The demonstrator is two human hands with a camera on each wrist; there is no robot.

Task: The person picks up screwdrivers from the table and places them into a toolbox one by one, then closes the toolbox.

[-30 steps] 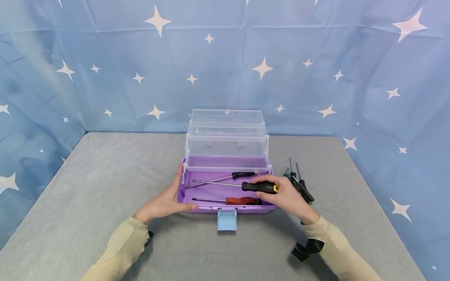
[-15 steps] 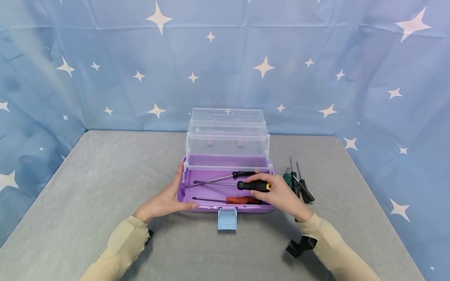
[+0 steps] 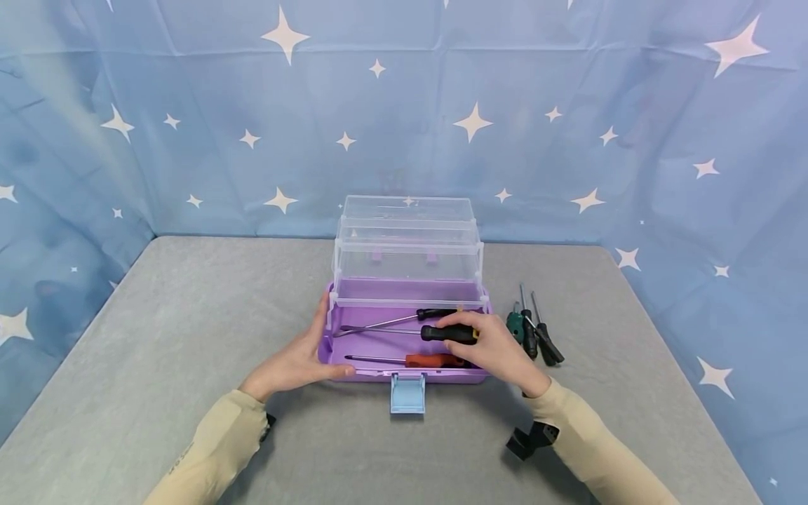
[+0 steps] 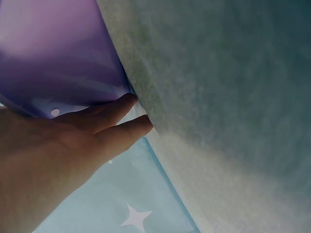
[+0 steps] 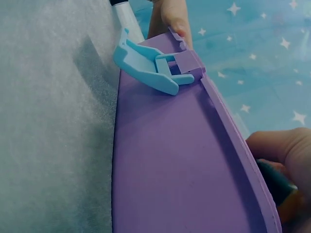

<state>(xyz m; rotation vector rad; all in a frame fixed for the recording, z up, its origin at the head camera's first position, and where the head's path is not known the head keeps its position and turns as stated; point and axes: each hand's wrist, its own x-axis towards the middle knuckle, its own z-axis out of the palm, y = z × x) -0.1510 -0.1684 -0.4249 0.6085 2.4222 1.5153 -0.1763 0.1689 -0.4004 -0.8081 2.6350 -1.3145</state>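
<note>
My right hand pinches the black handle of a screwdriver with a yellow end, low inside the purple toolbox. Its shaft points left and crosses over that of another black-handled screwdriver lying behind it. Along the front wall lies a screwdriver with a red-and-black handle. With the thumb over the front corner and fingers along the end wall, my left hand holds the toolbox's left end. In the left wrist view, two fingers extend beside the purple wall.
The clear lid with trays is raised at the toolbox's back. A light blue latch hangs down in front. Right of the box lie a green-handled tool and two black-handled screwdrivers. A starry blue cloth stands behind the grey table.
My right hand has moved left and slightly lower with the yellow-ended screwdriver, whose tip now sits nearer the box's left wall. My left hand has stayed on the toolbox.
</note>
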